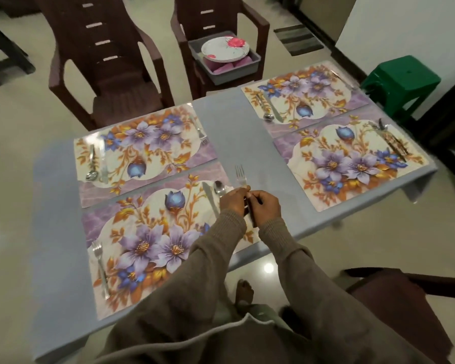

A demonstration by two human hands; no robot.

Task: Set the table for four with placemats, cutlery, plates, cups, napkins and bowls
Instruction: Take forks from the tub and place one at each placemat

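One fork (pixel 240 175) is held upright, tines up, over the counter (pixel 237 137) between the two near placemats. The left hand (pixel 233 201) pinches the fork handle with curled fingers. The right hand (pixel 264 207) is curled beside it, touching the left; its grip holds a dark handle, though what that item is cannot be told.

Four floral placemats lie on the counter: near left (pixel 153 240), far left (pixel 142 145), far right (pixel 304 94) and near right (pixel 352 161). Each carries cutlery. The near left placemat holds a fork (pixel 100 269) at its left end and a knife (pixel 210 198) and spoon (pixel 218 187) at its right end. The far left placemat holds a spoon (pixel 92 164), a knife (pixel 103 164) and a fork (pixel 200 132).

A stack of floral plates (pixel 225 49) sits in a grey tray (pixel 250 68) with pink items under it, on a brown plastic chair (pixel 216 35). No writing is legible.

The counter has a grey-blue cover. A second brown chair (pixel 103 64), a green stool (pixel 402 80) and a pale glossy tiled floor (pixel 16 122) surround it.
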